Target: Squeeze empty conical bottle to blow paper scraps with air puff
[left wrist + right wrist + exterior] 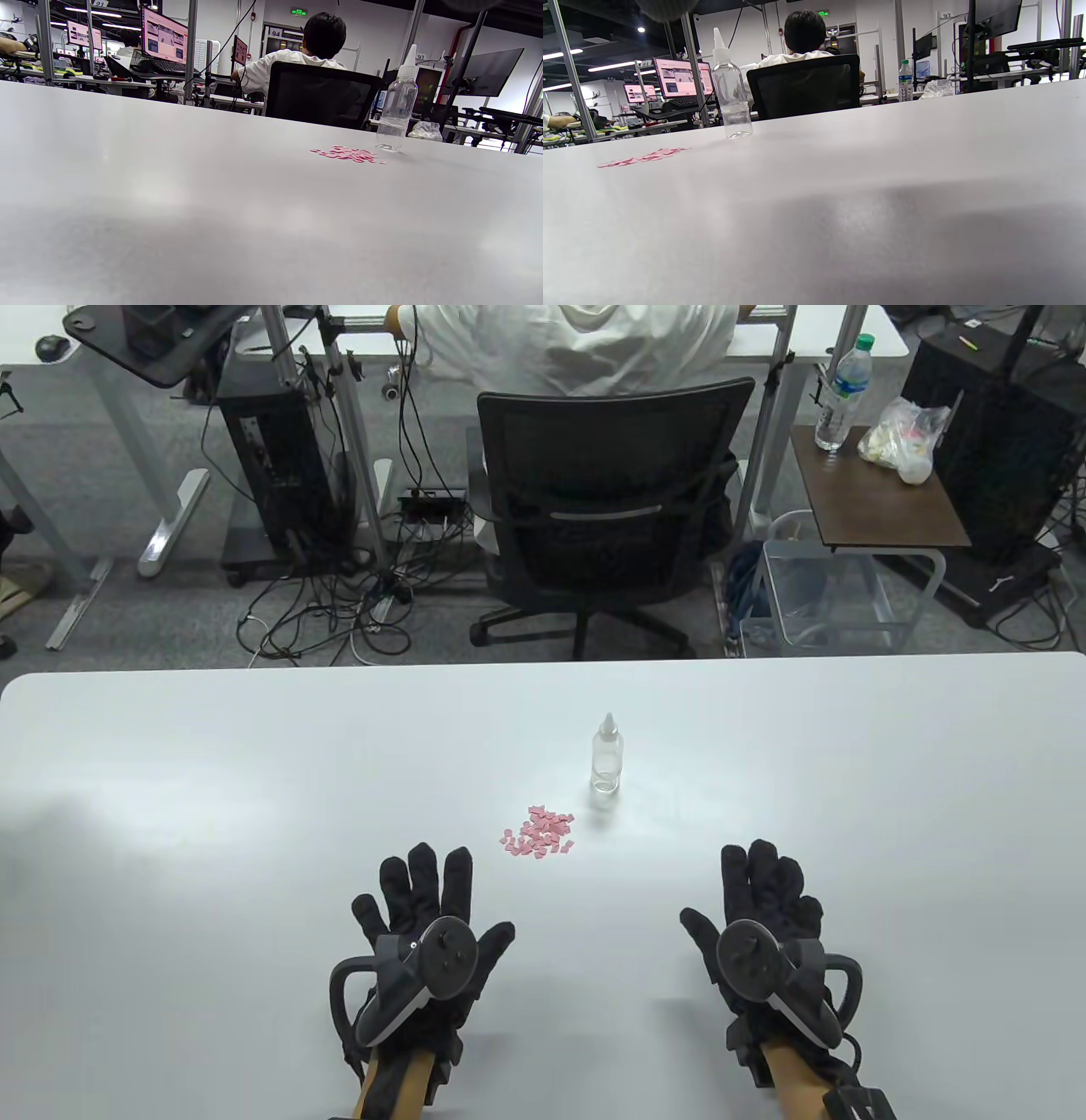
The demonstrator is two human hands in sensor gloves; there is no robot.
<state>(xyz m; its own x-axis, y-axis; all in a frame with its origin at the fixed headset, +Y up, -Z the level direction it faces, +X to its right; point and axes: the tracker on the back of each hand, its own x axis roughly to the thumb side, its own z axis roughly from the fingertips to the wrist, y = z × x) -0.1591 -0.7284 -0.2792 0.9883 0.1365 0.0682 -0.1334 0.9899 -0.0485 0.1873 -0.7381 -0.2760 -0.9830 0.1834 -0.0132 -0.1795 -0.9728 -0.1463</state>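
Both hands lie flat and spread on the table (pixel 170 780), palms down, holding nothing: the left hand (pixel 424 937) near the bottom edge on the left, the right hand (pixel 764 933) well apart from it on the right. Just beyond the left hand's fingertips sits the pile of pink paper scraps (pixel 538 833). The bottle (pixel 607 753) stands upright beyond and to the right of the scraps, nozzle pointing up, roughly between the two hands but farther out. The right hand seems to have the cleaner reach, since the scraps lie off its path. The bare table around the bottle leaves room to tilt it towards the scraps.
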